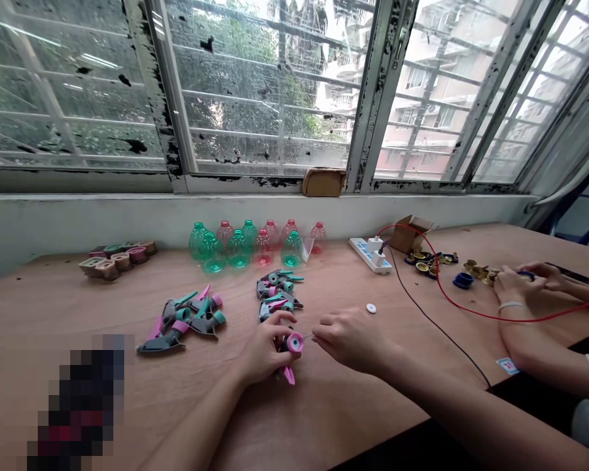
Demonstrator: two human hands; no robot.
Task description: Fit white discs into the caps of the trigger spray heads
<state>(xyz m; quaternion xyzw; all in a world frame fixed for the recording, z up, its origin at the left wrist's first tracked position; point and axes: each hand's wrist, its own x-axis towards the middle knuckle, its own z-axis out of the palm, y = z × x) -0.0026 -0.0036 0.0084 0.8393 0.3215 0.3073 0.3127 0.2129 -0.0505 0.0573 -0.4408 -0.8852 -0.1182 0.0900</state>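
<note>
My left hand [266, 350] is closed around a spray trigger head with a pink screw collar [295, 342], which faces my right hand. A pink trigger pokes out below my fingers. My right hand [346, 337] is closed in a pinch just right of the collar. A thin, light piece [308, 337] shows between its fingertips and the collar, too fine to identify. Beyond my left hand lies a group of grey, teal and pink spray heads [281, 304]. More spray heads [189, 320] are piled to the left. A small white disc [371, 308] rests beyond my right hand.
Several green bottles [213, 252] and pink bottles [263, 248] line the wall. A power strip [370, 255] has a black cable [412, 297] and a red cable [454, 304] crossing the table. At right, another person's hands [513, 284] handle parts near a cardboard box [409, 234].
</note>
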